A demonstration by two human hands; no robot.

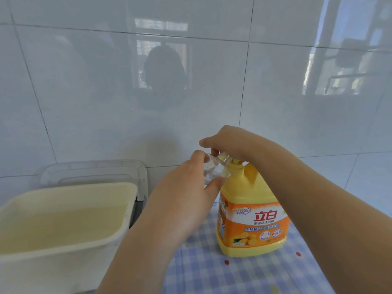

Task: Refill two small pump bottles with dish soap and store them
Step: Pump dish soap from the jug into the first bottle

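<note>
Fingers (214,183) of the left hand (186,198) are curled round the small bottle (212,169), thumb beneath and the rest over the top. The bottle is tipped over, with its open mouth up against the spout of the pump (235,166). The right hand (231,141) sits on top of that pump, fingers bent down over the head and thumb sticking out to the left. It looks set to press soap out of the big yellow jug (252,211).

So this reads as the filling step, and the trick is alignment. The bottle mouth needs to sit right under the spout, touching or just beside it, so each squirt drops inside and not down the neck. Slow, full strokes are the way to go. The jug needs a straight push down so it doesn't rock on the cloth (212,272). The bottle is clear, and there's a hint of yellow near its neck, but how full it is I can't tell, so the level wants watching. Tip it more upright as it fills, or soap runs back out.

The jug stands on the desk (275,279), on the blue checked cloth. To the left, well apart from the jug, sits a cream tub (127,188) that seems to hold pale liquid. A clear lid (95,168) leans behind it against the tiled wall (84,92). The left forearm passes right beside the tub's corner, so an elbow swing could knock it. The second small bottle and its pump top aren't in view.
</note>
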